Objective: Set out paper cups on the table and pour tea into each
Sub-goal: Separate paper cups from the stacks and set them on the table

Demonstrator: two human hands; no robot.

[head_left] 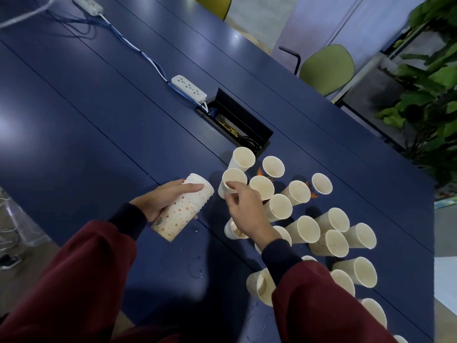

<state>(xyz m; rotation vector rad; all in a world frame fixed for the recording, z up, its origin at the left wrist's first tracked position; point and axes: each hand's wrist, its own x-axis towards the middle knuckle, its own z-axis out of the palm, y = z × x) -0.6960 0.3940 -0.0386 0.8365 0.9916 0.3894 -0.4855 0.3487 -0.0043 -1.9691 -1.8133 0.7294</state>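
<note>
Left hand (pixel 160 200) is wrapped round a nested stack of dotted paper cups (pixel 184 214), its grip clamped on the stack's middle. The stack is tilted, layered rims at the far end, close to the near edge of the bench (pixel 99 120). Right hand (pixel 247 211) reaches in over the crowd, and its grip is a pinch, thumb and fingertips closed on the rim of a single cup (pixel 235 177) at the left fringe of the group, just in front of a taller one; whether that cup sits on the bench, I cannot tell. The set-out cups (pixel 309 229) stand mouths-up, packed close, spreading toward the bench's right end. Water drops (pixel 196 268) glisten on the blue top between the two sleeves. Further back, mid-bench, a white power strip (pixel 189 89) lies beside an open cable hatch (pixel 247 125).
</note>
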